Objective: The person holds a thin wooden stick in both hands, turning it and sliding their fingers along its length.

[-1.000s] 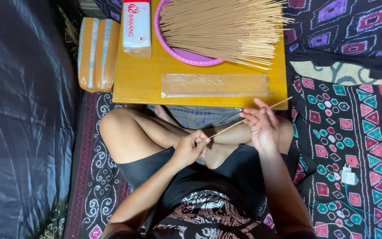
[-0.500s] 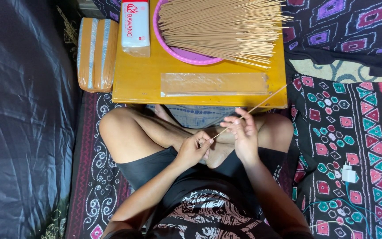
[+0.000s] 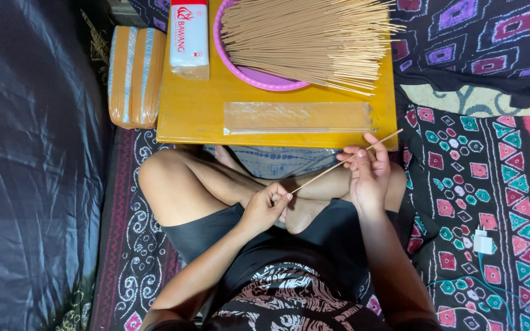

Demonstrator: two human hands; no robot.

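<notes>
Left hand [image 3: 266, 207] pinches the stick [image 3: 338, 165] at its low end, right hand's [image 3: 368, 175] fingers [image 3: 356, 156] grasping mid-stick, steadying it below the counter [image 3: 191, 110].

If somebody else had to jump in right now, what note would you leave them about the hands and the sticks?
Left hand: grip closed on the lower end of one thin stick.
Right hand: fingers on the same stick, nearer its upper end, over the lap.
Stick pile: in the pink tray on the yellow table.
Clear sleeve: flat at the table's near edge; whether it holds any sticks, I cannot tell.
Done: one stick is out of the pile.
Left: the big pile is still in the tray.
</notes>
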